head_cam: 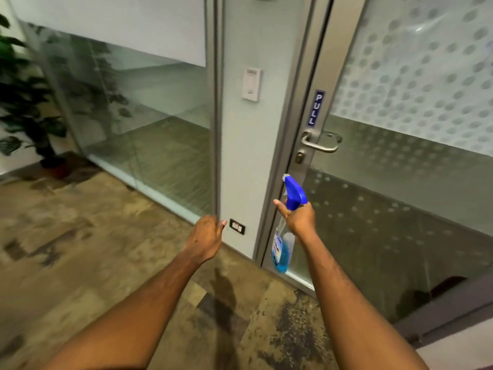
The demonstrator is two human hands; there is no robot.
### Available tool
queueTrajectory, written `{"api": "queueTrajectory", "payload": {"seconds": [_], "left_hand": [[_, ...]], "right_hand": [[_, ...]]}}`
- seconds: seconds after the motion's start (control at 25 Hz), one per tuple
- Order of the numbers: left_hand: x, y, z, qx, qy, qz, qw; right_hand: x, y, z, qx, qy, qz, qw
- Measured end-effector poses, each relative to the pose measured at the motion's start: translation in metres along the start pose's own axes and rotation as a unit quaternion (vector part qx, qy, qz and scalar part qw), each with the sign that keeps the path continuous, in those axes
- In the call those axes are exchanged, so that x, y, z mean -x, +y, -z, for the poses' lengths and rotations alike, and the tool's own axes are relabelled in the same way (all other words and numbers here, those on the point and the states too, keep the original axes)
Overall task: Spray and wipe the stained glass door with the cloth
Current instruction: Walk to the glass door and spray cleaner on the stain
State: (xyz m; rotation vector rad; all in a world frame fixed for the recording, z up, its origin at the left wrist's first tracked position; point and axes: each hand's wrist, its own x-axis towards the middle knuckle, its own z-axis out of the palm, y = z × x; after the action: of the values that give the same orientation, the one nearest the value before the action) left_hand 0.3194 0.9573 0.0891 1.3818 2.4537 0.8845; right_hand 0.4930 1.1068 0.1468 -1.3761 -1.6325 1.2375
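The glass door (400, 161) fills the right half of the view, with a frosted dotted band across it, a metal frame, a lever handle (320, 142) and a blue PULL sticker (315, 108). My right hand (300, 218) grips the neck of a spray bottle (284, 244) with a blue trigger head and blue liquid, its nozzle pointing up and left near the door's edge, below the handle. My left hand (206, 236) hangs in front of the wall panel, fingers loosely curled, holding nothing. No cloth is in view.
A fixed glass partition (138, 110) runs along the left. A white switch plate (251, 84) and a low socket (237, 227) sit on the wall panel between partition and door. A potted plant (24, 102) stands at far left. The floor is mottled brown carpet (80, 263).
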Motion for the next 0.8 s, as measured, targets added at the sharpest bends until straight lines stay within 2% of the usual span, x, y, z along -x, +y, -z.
{"api": "queueTrajectory", "payload": {"seconds": [0.16, 0.52, 0.64, 0.8], "left_hand": [[0.064, -0.091, 0.031, 0.023, -0.001, 0.1, 0.995], [0.22, -0.291, 0.15, 0.038, 0.037, 0.258, 0.965], [0.263, -0.336, 0.183, 0.048, 0.049, 0.289, 0.955], [0.317, -0.395, 0.214, 0.079, 0.07, 0.35, 0.931]], "right_hand": [[0.058, 0.004, -0.082, -0.013, -0.052, 0.002, 0.999], [0.211, -0.019, -0.269, -0.034, -0.138, 0.019, 0.99], [0.256, -0.028, -0.329, -0.046, -0.155, 0.026, 0.987], [0.312, -0.037, -0.411, -0.047, -0.229, 0.05, 0.971]]}}
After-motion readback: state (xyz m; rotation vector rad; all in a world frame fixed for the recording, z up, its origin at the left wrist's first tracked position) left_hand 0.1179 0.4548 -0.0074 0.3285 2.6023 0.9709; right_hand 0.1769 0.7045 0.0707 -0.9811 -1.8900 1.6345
